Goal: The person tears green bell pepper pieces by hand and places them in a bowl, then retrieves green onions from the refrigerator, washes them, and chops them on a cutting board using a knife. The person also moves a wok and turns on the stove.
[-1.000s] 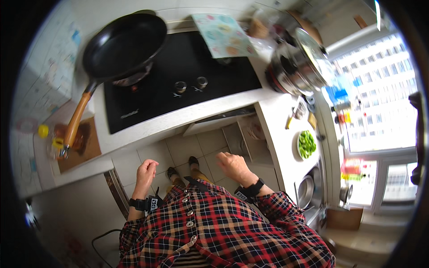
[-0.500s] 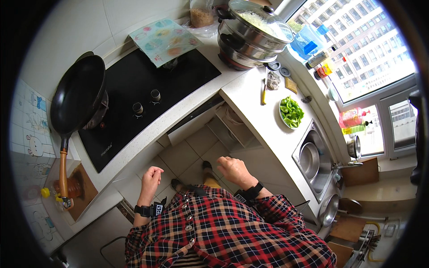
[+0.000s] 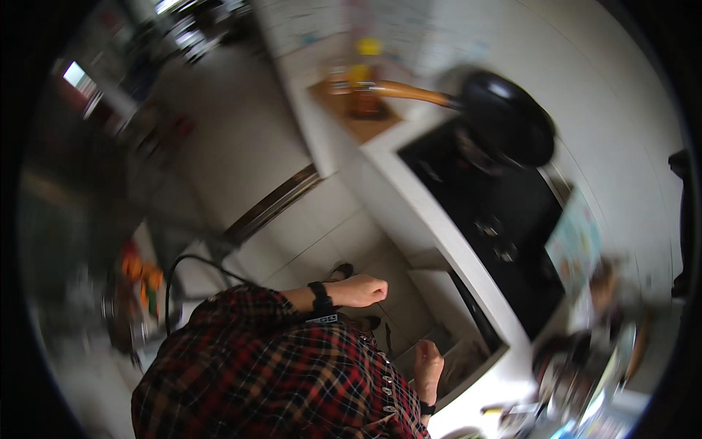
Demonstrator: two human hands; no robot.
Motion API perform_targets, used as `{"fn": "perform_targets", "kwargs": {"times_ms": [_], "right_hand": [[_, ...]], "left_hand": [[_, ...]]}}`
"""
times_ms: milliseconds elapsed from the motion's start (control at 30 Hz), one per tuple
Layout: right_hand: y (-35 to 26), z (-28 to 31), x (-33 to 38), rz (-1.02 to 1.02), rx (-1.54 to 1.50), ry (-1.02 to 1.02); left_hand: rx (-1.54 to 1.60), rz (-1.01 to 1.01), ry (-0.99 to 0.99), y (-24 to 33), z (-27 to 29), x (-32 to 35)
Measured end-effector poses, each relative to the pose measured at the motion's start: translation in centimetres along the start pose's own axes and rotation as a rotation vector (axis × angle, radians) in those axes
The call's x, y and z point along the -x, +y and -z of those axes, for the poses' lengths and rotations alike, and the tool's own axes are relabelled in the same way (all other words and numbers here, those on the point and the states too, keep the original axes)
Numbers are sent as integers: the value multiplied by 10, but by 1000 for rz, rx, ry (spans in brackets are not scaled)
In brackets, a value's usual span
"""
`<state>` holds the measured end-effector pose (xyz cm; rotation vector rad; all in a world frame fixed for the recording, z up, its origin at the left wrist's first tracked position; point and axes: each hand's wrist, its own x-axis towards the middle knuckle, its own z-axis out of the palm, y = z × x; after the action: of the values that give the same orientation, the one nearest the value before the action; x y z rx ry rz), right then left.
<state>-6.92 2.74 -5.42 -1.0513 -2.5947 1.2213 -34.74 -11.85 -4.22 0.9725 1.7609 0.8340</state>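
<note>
Head view: a blurred, tilted look down at a kitchen floor and counter, with both bare hands empty.

The far left is smeared; an orange shape point(image 3: 139, 274) there cannot be identified. A black cable point(image 3: 191, 265) loops over the pale tiled floor point(image 3: 241, 146). The left hand point(image 3: 360, 290), wearing a black wristband, is curled into a loose fist, holding nothing. The right hand point(image 3: 428, 366) hangs with fingers together near the white counter edge point(image 3: 439, 234), touching nothing. A black frying pan with a wooden handle point(image 3: 504, 124) sits on the black cooktop point(image 3: 504, 212). Items at lower right are too blurred to tell.

Yellow-capped bottle point(image 3: 363, 77) on wood board point(image 3: 358, 117) – blurred; pastel sheet point(image 3: 578, 241) by hob.
</note>
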Motion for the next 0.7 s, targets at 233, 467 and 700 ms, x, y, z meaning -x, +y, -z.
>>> {"fn": "perform_targets", "kwargs": {"times_ms": [233, 467, 700], "right_hand": [[-40, -31, -54, 327, 187, -307], [-138, -113, -75, 440, 247, -507], [-266, -222, -109, 726, 344, -753]], "left_hand": [[133, 46, 334, -56, 29, 70], [112, 118, 679, -130, 86, 165], [-107, 453, 1363, -269, 157, 321]]}}
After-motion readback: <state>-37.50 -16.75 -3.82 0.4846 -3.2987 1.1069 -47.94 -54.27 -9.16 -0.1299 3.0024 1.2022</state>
